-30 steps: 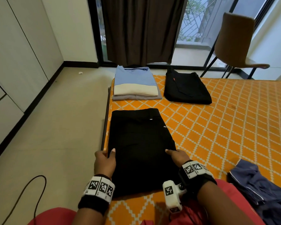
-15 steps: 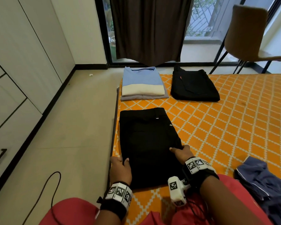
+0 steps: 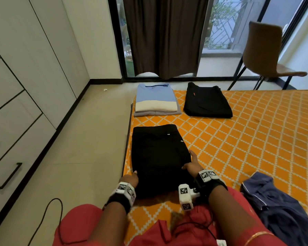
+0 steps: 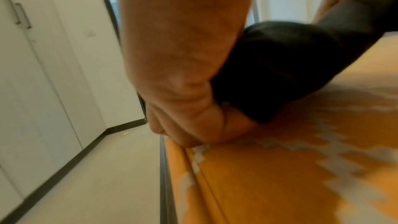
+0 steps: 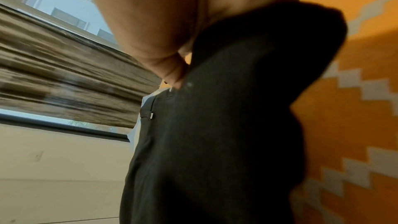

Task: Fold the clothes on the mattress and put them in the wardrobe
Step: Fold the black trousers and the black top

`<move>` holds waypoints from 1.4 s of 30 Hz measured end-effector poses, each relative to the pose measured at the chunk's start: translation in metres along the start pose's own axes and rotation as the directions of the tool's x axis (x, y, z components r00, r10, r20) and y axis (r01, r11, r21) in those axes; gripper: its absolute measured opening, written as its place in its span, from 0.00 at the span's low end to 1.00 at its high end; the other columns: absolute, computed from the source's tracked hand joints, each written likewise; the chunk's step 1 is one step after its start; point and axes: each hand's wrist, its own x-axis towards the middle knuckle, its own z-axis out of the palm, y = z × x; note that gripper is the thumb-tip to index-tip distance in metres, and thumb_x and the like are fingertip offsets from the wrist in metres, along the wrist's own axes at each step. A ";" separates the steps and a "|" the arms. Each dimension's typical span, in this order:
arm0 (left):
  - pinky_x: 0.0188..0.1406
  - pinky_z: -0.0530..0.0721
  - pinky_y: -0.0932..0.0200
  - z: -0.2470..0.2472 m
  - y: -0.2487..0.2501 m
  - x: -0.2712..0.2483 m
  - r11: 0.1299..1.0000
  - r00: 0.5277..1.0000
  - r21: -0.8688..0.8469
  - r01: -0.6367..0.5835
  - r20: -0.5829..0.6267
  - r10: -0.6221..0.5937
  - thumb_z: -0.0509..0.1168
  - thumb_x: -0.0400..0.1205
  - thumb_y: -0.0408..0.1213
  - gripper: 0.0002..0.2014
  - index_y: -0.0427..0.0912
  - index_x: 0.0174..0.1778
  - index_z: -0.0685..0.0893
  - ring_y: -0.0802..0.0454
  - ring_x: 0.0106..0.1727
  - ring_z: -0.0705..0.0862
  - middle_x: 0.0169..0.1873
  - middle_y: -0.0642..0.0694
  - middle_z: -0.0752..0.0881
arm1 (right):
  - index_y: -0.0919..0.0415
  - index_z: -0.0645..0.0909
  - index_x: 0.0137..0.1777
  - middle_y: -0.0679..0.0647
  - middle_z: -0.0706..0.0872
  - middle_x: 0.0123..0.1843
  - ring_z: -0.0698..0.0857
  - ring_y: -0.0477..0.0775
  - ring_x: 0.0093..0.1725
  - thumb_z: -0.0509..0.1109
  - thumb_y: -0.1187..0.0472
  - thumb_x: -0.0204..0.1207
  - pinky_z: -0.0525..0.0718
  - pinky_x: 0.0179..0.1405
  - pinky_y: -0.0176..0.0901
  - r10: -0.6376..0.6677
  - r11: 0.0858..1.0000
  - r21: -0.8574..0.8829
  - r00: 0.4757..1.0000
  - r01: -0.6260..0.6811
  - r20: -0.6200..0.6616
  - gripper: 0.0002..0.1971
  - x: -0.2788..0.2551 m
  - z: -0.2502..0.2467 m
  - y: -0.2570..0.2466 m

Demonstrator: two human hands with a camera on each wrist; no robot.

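With both hands at its near end, the folded black trousers (image 3: pixel 158 160) lie flat on the mattress (image 3: pixel 247 139), close to its left edge. Left hand (image 3: pixel 129 180) grip: fingers curled under the left edge, pinching the cloth. Right hand (image 3: pixel 192 166) grip: thumb on top, fingers tucked under the right edge, holding it. Shirt stack (image 3: pixel 156 100) and black jeans (image 3: pixel 207 102) sit folded at the far end, side by side, apart. Navy garment (image 3: pixel 274 203) lies crumpled at right. Wardrobe (image 3: pixel 16 86) stands left, doors closed.
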 end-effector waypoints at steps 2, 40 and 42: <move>0.75 0.71 0.51 -0.008 -0.004 0.013 0.987 0.993 -0.159 0.014 0.117 0.005 0.55 0.83 0.65 0.41 0.31 0.78 0.70 0.37 0.77 0.72 0.78 0.32 0.71 | 0.46 0.57 0.83 0.56 0.74 0.62 0.81 0.52 0.42 0.56 0.80 0.78 0.82 0.34 0.44 -0.029 0.998 -0.051 0.999 0.031 0.021 0.39 -0.004 0.001 -0.001; 0.60 0.81 0.46 0.040 0.445 0.051 0.347 0.549 -0.790 -0.505 0.015 0.836 0.64 0.67 0.30 0.23 0.42 0.59 0.83 0.40 0.56 0.84 0.54 0.37 0.86 | 0.53 0.73 0.77 0.49 0.76 0.73 0.73 0.48 0.75 0.65 0.74 0.73 0.67 0.78 0.44 -0.687 0.723 -0.189 0.664 0.664 -0.295 0.32 0.213 -0.268 -0.175; 0.62 0.81 0.46 0.056 0.476 0.091 0.390 0.584 -0.753 -0.530 0.010 0.812 0.60 0.73 0.26 0.23 0.40 0.65 0.80 0.39 0.59 0.83 0.59 0.37 0.85 | 0.50 0.75 0.76 0.49 0.78 0.72 0.74 0.47 0.73 0.66 0.71 0.72 0.69 0.76 0.43 -0.675 0.732 -0.192 0.657 0.654 -0.335 0.31 0.259 -0.287 -0.180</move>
